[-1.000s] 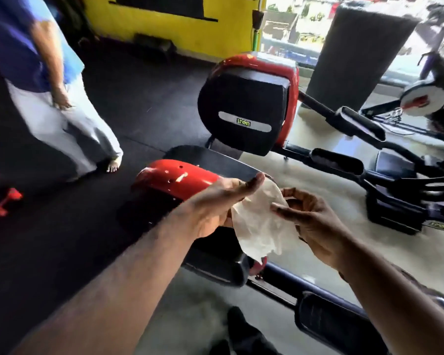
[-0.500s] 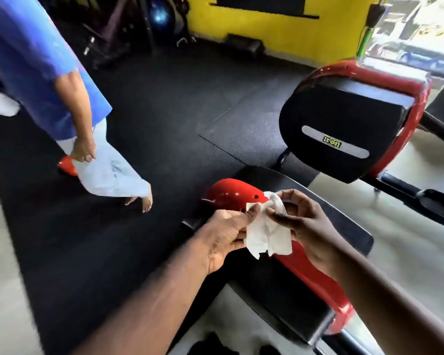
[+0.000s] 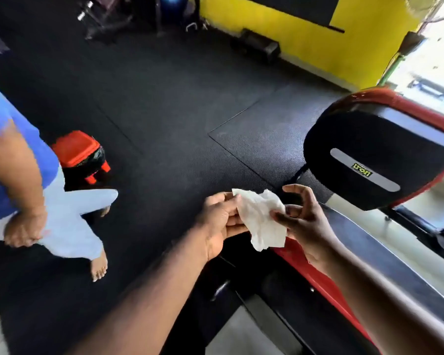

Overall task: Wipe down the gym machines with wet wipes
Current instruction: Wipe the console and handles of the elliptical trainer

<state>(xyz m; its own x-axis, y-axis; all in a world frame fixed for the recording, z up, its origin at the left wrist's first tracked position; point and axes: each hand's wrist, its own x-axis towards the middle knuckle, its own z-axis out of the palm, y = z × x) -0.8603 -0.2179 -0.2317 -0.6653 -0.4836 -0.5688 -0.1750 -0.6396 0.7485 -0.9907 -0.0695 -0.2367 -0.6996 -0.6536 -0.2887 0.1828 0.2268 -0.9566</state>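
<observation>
hands: both are raised and close together, joined only by the wipe and not touching each other.

left hand (image 3: pixel 221 221): thumb and fingers pinch the upper left corner of the wipe (image 3: pixel 260 221).

right hand (image 3: pixel 305 221): pinches the wipe's right edge, with the thumb on the face turned to the camera. the index finger is curled and lifted clear of the sheet.

wipe: white, crumpled and partly spread between the two hands, with its lower end hanging free. it is held over the near machine (image 3: pixel 318 285). i cannot tell whether the hanging tip clears the red cover.

near machine: a red cover flanked by black panels, running from under the hands toward the lower right.

second machine (image 3: pixel 369 162): to the right of the hands and further off. it has a black housing with a red rim and a grey strip carrying a small yellow-green label.

floor: a black mat (image 3: pixel 164 111) covers most of it, with paler floor at the right beside the machines.

left side: another person (image 3: pixel 10 149) in a blue shirt and pale trousers stands barefoot on the mat, well apart from the hands. a bin (image 3: pixel 80 152) with a red lid and a black liner sits just behind that person.

far end: a yellow wall (image 3: pixel 292 34), with a blue ball (image 3: pixel 171 2) among dark equipment at the top edge.
</observation>
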